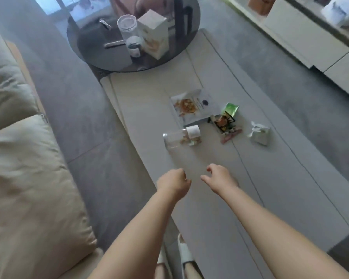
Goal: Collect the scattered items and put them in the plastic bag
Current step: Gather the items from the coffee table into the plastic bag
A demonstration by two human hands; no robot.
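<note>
On the long pale coffee table (270, 188) lie scattered items: a clear jar with a white lid (180, 136) on its side, a flat white snack box (193, 106), a green packet (231, 109), a dark snack packet (223, 122), a pinkish stick (230, 135) and a small white ribboned box (260, 133). My left hand (174, 182) hovers over the table's near part with curled fingers, holding nothing. My right hand (220, 178) is beside it, fingers loosely apart and empty. Both are well short of the jar. I see no plastic bag.
A round dark glass table (101, 55) at the far end carries a clear jar (127, 26), a white carton (154, 33) and a small white cup (133, 46). A beige sofa (22, 158) runs along the left. A white cabinet (310, 43) is at the right. My slippered feet (184, 252) stand below.
</note>
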